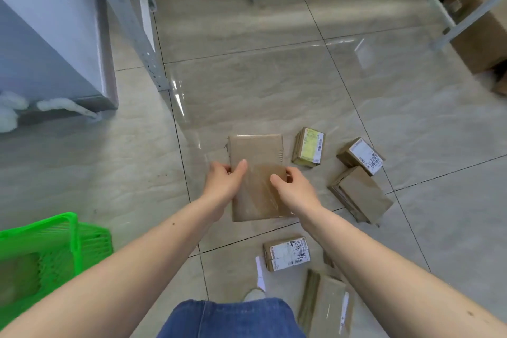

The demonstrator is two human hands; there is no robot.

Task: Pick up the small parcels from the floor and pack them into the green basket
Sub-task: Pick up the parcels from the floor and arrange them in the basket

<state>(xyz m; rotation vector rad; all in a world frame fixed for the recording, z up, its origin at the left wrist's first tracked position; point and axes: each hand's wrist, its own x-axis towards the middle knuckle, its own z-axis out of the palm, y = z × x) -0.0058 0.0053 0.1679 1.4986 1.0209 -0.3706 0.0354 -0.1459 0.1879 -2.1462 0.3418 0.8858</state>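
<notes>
A flat brown taped parcel [256,153] is gripped by both hands over the tiled floor: my left hand [223,182] holds its left edge, my right hand [292,186] its right edge. The green basket [72,230] stands at the lower left, with something brown inside. Loose on the floor lie a parcel with a yellow label [308,147], a white-labelled parcel [360,156], a plain brown parcel [360,195], another white-labelled parcel [286,253], and a long brown parcel [326,307] by my knee.
A grey cabinet [46,49] stands at the left with white foam [11,112] at its base. Metal rack legs [149,63] rise behind. Large cardboard boxes [482,35] sit under a frame at the far right. My jeans-clad knee [233,318] is at the bottom.
</notes>
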